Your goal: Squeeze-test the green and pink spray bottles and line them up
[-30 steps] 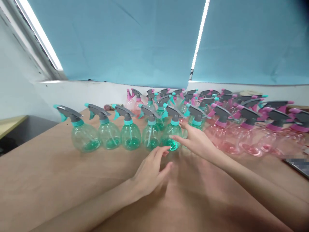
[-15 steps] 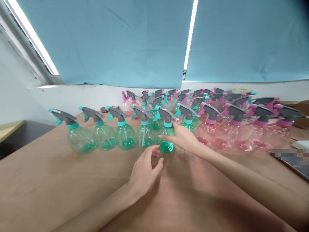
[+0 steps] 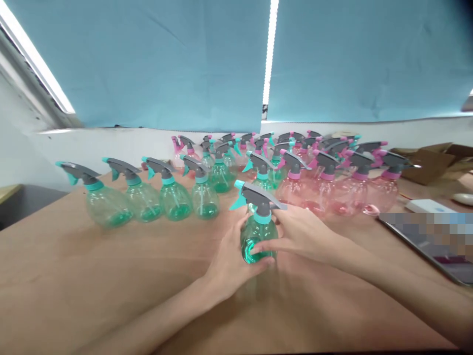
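Note:
Both my hands hold one green spray bottle (image 3: 261, 229) in front of the rows, its grey trigger head with teal trim pointing left. My left hand (image 3: 234, 259) wraps the bottle's left side and base, thumb across the front. From the right, my right hand (image 3: 295, 231) grips it with the thumb over the lower front; its other fingers are mostly hidden behind. Left of my hands stand several green spray bottles (image 3: 175, 199) in a row. Several pink spray bottles (image 3: 325, 190) stand to the right, with another green spray bottle (image 3: 262, 178) just behind the held one.
More green and pink bottles (image 3: 221, 172) crowd the back of the wooden table (image 3: 111, 276). On the right lie a tablet-like device (image 3: 424, 251), partly pixelated, a white box (image 3: 430, 206) and brown cardboard (image 3: 428, 160). A blue sheet (image 3: 166, 64) hangs behind.
The green bottle has come out of the front row toward me, leaving a gap. My left hand has closed on it beside my right hand. The view has shifted slightly right.

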A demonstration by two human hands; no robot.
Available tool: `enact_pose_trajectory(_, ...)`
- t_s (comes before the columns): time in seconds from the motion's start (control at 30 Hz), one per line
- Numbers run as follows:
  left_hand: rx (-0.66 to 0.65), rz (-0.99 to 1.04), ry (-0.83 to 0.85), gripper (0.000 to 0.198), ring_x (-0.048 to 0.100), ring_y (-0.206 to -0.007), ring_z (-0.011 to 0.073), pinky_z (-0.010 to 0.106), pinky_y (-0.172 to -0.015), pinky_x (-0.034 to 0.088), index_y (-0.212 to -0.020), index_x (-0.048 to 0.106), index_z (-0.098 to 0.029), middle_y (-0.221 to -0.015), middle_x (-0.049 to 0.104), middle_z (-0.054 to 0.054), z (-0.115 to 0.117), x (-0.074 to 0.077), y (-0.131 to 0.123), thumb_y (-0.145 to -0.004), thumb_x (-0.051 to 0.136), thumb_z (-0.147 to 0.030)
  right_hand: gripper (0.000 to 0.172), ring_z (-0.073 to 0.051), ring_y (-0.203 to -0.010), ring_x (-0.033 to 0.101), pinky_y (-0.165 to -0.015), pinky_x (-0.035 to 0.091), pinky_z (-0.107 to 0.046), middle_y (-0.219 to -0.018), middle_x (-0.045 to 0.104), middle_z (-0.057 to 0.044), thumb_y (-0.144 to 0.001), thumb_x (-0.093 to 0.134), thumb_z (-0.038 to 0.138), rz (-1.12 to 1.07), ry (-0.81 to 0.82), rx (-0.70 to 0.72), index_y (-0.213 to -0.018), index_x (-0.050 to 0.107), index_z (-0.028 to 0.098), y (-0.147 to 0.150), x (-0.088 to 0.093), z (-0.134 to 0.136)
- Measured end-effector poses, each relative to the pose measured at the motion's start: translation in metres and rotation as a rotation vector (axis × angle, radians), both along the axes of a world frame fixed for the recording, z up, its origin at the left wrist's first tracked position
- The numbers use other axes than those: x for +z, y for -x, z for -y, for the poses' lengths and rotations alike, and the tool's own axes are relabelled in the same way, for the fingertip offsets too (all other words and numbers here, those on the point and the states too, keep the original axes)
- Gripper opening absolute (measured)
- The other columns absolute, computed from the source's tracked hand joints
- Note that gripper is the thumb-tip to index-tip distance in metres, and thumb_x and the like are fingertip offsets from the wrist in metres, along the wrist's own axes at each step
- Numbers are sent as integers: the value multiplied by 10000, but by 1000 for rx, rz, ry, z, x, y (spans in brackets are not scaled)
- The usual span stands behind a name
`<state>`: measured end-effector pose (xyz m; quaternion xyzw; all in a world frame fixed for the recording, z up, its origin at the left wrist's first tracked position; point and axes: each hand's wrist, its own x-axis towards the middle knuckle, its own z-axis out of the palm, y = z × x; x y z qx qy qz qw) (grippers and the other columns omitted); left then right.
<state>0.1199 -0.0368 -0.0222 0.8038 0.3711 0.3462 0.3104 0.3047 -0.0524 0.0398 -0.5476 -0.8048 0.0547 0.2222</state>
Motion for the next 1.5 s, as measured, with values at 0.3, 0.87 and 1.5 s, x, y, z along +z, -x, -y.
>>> enact_pose_trajectory(0.3,-134,-17,-61,914,393,-1315,360,557,-1033,372,-1434,234,-292,-1451,398,110,4,-10,-44,-711,788,-374,580,-205,-891,637,-740,534,-342,-971,665,19,-694,750,404,-664,177,253,-1221,521,324,-47,-2,-2)
enact_pose_trajectory(0.87,-223,-154,-217,821,488,-1182,369,542,-978,385,-1356,333,-218,-1290,519,133,-17,-8,-65,-732,726,-579,318,-86,-594,495,-544,444,-247,-884,551,16,-738,678,217,-849,58,369,-1032,558,228,-54,-17,-27)
enact_pose_trajectory(1.5,-186,-529,-304,532,438,-1241,340,527,-1007,370,-1338,423,-183,-1354,482,144,-34,-16,-35,-872,594,-375,415,-128,-671,618,-604,520,-268,-883,663,20,-725,505,86,-771,40,168,-1098,586,247,-63,-18,-37)
